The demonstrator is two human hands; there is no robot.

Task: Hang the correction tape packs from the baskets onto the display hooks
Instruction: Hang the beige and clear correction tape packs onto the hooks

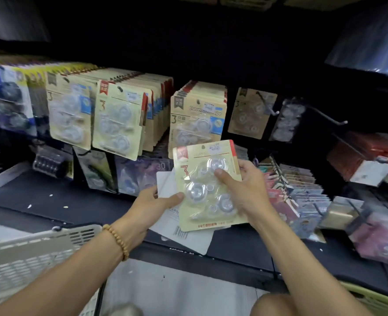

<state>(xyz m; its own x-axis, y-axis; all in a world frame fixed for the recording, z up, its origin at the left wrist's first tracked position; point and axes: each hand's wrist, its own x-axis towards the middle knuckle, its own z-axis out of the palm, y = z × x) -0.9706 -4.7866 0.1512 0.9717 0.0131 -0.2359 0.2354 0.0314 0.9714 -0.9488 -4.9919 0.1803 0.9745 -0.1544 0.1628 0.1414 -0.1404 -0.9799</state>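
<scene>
Left hand (152, 201): arm extended forward, thumb pinching the lower-left edge of a cream cardboard correction tape pack with clear blisters (207, 185) | Right hand (245, 185): grip clamps the right edge, thumb on front | Pack: held upright below the hung cream packs (196, 117), pale grey plastic basket (29, 254) lower left.

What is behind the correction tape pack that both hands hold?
Behind the pack, white sheets with a barcode stick out at its left and bottom edges. The pack covers their middle. The left hand and right hand grip the pack's sides.
</scene>
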